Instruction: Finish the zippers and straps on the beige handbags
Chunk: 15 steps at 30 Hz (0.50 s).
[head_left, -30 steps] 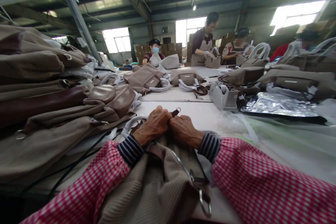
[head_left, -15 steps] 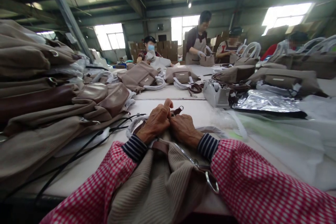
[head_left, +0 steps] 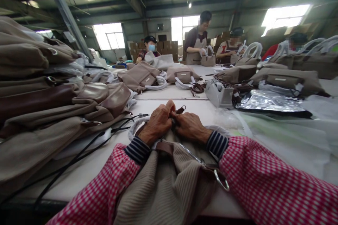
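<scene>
A taupe ribbed-fabric handbag (head_left: 158, 182) lies on the table directly in front of me, its zipper (head_left: 191, 153) running along the top. At its far end my left hand (head_left: 158, 121) is closed, thumb raised, gripping the bag's edge. My right hand (head_left: 191, 126) is closed on the same end, its fingertips meeting the left ones. Just beyond the fingers a small brown leather tab (head_left: 181, 109) with a metal ring sticks out. A large metal ring (head_left: 221, 181) hangs at the near right side of the bag. The exact pinch point is hidden by the fingers.
Bags are piled (head_left: 39, 88) at the left, with black cords (head_left: 76, 158) beside them. Ahead stand a grey tape dispenser (head_left: 218, 93), a silver plastic packet (head_left: 269, 102) and more handbags (head_left: 182, 74). Clear plastic sheets (head_left: 290, 137) cover the right. Several co-workers (head_left: 199, 38) are across the table.
My right hand and forearm have shifted slightly right, and the near part of the bag with its large ring has moved right too. My left hand keeps its grip.
</scene>
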Available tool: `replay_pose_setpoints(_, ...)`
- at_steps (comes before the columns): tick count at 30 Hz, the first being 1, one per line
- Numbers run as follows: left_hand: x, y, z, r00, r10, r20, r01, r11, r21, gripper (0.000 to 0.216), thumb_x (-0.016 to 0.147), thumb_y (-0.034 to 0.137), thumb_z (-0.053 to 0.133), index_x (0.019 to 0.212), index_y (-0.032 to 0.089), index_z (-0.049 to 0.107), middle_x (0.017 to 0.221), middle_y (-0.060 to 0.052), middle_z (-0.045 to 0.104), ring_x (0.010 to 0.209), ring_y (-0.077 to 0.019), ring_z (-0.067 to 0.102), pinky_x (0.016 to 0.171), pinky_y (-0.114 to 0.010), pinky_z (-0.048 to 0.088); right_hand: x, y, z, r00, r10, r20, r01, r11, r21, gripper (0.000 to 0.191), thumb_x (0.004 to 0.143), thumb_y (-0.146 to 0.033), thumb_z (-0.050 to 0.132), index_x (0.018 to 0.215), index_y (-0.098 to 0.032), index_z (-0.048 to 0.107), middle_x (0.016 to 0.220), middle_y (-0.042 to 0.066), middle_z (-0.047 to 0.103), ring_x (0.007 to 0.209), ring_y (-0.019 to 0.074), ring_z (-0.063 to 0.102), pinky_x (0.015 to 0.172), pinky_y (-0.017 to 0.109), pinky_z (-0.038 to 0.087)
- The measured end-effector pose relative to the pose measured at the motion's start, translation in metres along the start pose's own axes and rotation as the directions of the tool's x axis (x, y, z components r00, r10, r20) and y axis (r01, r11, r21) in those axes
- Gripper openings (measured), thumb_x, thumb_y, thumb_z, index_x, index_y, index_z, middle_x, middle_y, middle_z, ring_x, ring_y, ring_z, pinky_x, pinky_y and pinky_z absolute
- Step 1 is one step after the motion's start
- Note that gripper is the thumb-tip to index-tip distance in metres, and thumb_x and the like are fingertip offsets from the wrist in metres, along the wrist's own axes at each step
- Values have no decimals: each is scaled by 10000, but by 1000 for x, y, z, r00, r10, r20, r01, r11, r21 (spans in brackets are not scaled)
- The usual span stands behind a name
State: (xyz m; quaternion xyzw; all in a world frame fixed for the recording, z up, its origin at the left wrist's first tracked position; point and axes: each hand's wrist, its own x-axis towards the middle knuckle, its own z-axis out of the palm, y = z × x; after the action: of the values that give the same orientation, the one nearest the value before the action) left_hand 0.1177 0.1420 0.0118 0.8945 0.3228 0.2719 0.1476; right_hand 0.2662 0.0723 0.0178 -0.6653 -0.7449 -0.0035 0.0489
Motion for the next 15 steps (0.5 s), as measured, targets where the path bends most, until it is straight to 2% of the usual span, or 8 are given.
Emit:
replay_pose_setpoints(4, -4, 6, -3, 998, 10, 57, -14, 997, 74, 346, 787, 30, 523, 1050, 247, 581, 966, -24, 619, 912, -205, 641, 842, -339, 502, -4, 7, -2, 1000, -8, 16, 8, 1000, 0, 296, 896, -328, 549, 1071, -190, 743, 1008, 138, 783, 911, 278, 740, 716, 313, 464)
replay_pose_setpoints(7, -6, 10, -5, 993, 9, 114, -25, 991, 135, 320, 802, 61, 552, 1051, 259, 588, 978, -25, 591, 896, -204, 631, 815, -335, 496, -5, 8, 1, 1000, 15, 3, -15, 1000, 2, 270, 905, -349, 554, 986, -180, 749, 969, 137, 783, 887, 276, 742, 691, 310, 450)
replay_pose_setpoints(10, -6, 13, -6, 994, 5, 107, -20, 989, 144, 326, 800, 53, 545, 1052, 257, 583, 965, -26, 589, 888, -207, 623, 811, -339, 491, -6, 9, 7, 999, -39, -20, 39, 999, -23, 268, 934, -332, 533, 1011, -178, 739, 966, 137, 784, 879, 282, 747, 690, 318, 443)
replay_pose_setpoints(15, -6, 14, -5, 997, -21, 77, 9, 989, 146, 299, 819, 54, 532, 1036, 250, 595, 940, -27, 583, 859, -212, 613, 791, -349, 476, -8, 11, 16, 980, -193, -46, 190, 980, -50, 358, 985, -222, 452, 1286, -128, 621, 984, 136, 778, 821, 262, 743, 636, 320, 407)
